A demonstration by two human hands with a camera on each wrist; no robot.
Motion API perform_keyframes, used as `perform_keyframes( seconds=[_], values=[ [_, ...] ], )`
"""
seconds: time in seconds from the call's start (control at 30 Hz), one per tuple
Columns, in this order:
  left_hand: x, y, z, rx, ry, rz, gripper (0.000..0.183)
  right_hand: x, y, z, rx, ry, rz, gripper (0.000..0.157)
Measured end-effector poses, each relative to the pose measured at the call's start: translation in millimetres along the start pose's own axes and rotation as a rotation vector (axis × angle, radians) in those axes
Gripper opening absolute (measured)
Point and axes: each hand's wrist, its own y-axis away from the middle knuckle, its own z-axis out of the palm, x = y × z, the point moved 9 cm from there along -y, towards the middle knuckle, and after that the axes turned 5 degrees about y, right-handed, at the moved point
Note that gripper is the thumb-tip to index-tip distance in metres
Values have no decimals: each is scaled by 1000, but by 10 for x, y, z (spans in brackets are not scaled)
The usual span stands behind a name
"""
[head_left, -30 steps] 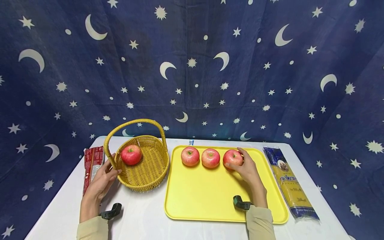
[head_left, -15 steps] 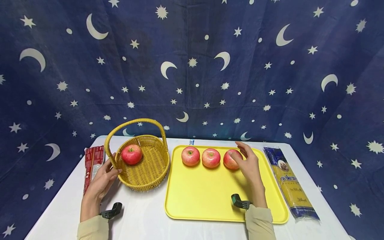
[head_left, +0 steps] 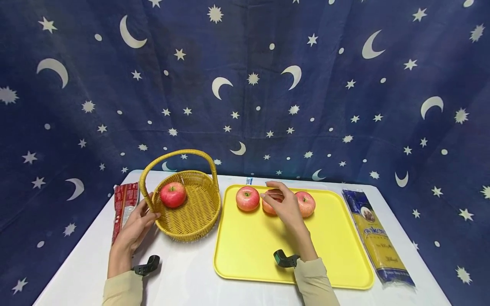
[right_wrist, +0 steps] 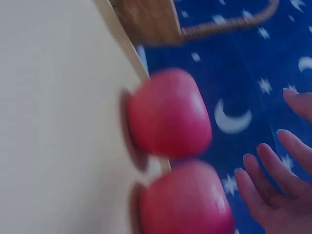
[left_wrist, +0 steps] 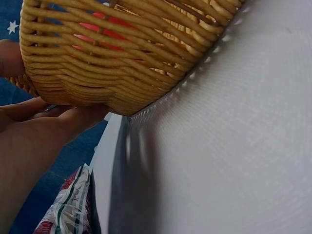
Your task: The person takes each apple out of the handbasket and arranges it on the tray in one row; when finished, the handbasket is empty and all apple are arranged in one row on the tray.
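A yellow wicker basket [head_left: 195, 214] with a tall handle stands at the left, holding one red apple [head_left: 173, 195]. My left hand [head_left: 132, 231] grips the basket's left side, thumb on the rim and fingers under the outer wall [left_wrist: 97, 63]. To its right, a yellow tray [head_left: 249, 255] bears three apples in a row along its far side: a left apple [head_left: 247, 198], a middle apple [head_left: 269, 208] and a right apple [head_left: 306, 204]. My right hand [head_left: 289, 210] hovers over the middle apple, partly hiding it. Its fingers are spread and hold nothing.
A red packet [head_left: 124, 206] lies left of the basket, partly behind my left hand. Right of the tray is a blue-and-yellow packet [head_left: 377, 238]. A dark blue curtain [head_left: 245, 93] with moons and stars hangs behind the white table [head_left: 183, 272].
My right hand has come off the right apple, lifted slightly and moved left to above the middle apple. The left hand keeps its grip on the basket. The head view has shifted a little.
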Motion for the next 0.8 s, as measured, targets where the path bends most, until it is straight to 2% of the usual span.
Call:
perform_keyframes(
  seconds=[0.27, 0.47, 0.63, 0.8],
  values=[
    [8, -6, 9, -5, 5, 6, 87, -302, -116, 741, -215, 0, -69, 43],
    [-30, -27, 21, -11, 0, -3, 87, -555, -153, 1192, -386, 39, -121, 44],
    [-35, -25, 18, -14, 0, -2, 87, -730, -209, 1470, -463, 103, -185, 45],
    [7, -20, 10, -26, 17, 21, 87, -830, -284, 1749, -528, 186, -201, 46]
  ],
)
